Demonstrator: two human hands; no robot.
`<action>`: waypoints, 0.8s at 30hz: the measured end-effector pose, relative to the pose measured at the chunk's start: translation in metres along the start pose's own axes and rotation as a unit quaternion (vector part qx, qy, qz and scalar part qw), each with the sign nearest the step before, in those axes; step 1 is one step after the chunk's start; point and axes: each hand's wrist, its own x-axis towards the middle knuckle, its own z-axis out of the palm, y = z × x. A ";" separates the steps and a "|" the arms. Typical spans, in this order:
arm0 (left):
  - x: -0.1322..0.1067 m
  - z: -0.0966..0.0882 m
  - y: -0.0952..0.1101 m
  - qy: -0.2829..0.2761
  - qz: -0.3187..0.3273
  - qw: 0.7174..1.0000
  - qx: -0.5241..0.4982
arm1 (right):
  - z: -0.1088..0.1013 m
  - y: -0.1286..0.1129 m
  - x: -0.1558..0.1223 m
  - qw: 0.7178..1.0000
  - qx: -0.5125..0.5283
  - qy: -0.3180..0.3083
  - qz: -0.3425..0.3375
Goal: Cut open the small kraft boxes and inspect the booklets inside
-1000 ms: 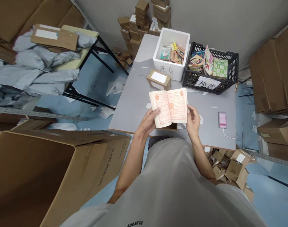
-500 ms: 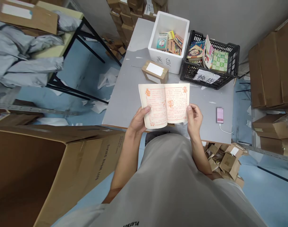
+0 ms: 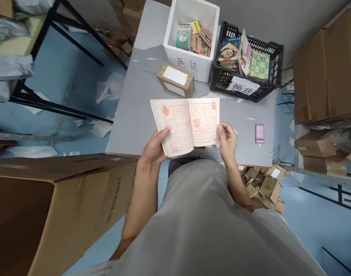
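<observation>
An open book (image 3: 189, 126) with orange-red print and small pictures is held up over the near edge of the grey table (image 3: 126, 119). My left hand (image 3: 155, 146) grips its left side, thumb on the page and fingers behind. At the right edge, my right hand (image 3: 228, 141) pinches the page margin between thumb and fingers. Just beyond the book lies a small cardboard box (image 3: 175, 80) with white labels.
A white foam box (image 3: 189, 63) with books and a black plastic crate (image 3: 247, 82) with books stand at the back. A phone (image 3: 259, 133) on a cable lies at the right. A large open carton (image 3: 91, 207) stands at the left, and several cardboard boxes (image 3: 270, 188) lie on the floor.
The whole view has shifted, so the table and its things appear further left and slightly higher. Both hands keep hold of the book, which is open at the same pages.
</observation>
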 end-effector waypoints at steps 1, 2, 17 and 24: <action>0.001 -0.001 -0.001 -0.001 -0.002 1.000 0.001 | 0.000 0.001 0.000 1.000 -0.004 -0.002 -0.001; 0.002 -0.002 -0.001 -0.002 -0.006 1.000 0.001 | 0.001 0.003 0.001 1.000 -0.007 -0.003 -0.002; 0.029 -0.018 -0.036 -0.078 -0.078 0.980 0.168 | 0.021 0.054 -0.009 0.988 0.048 -0.047 0.138; 0.054 -0.038 -0.042 -0.057 -0.120 0.974 0.186 | 0.044 0.081 0.009 0.973 0.098 -0.046 0.206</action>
